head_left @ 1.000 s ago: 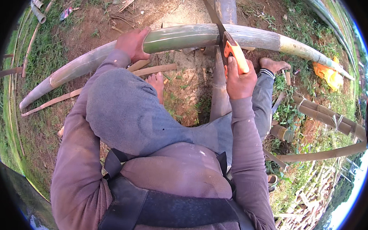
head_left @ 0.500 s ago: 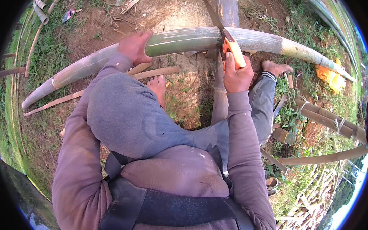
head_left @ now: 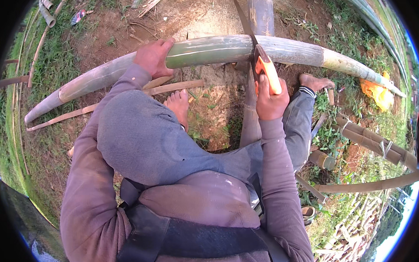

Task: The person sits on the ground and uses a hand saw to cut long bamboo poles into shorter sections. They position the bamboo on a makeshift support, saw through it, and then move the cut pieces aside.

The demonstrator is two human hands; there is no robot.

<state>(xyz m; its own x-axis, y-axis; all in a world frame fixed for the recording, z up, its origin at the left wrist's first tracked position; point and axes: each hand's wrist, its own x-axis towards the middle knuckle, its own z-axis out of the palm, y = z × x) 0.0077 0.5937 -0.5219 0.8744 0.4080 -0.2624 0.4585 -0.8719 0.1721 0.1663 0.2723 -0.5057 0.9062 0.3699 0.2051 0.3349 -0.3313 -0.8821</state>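
A long green bamboo pole lies crosswise in front of me, curved by the lens. My left hand grips it left of the middle, thumb on the near side and fingers over the top. In my right hand is a handsaw with an orange handle, my fingers wrapped round the grip. Its dark blade stands across the pole and points away from me, the tip beyond the far side. Beneath the crossing runs another bamboo pole, lengthwise. How deep the blade sits in the pole I cannot tell.
My bare feet rest on the soil, the left foot near split bamboo strips. Tied bamboo lengths lie at the right, below an orange-yellow plastic bag. A heap of bamboo pieces fills the lower right.
My right hand and the saw have drawn back toward me. The pole's middle appears slightly lower in the picture. My left hand keeps its grip on the pole.
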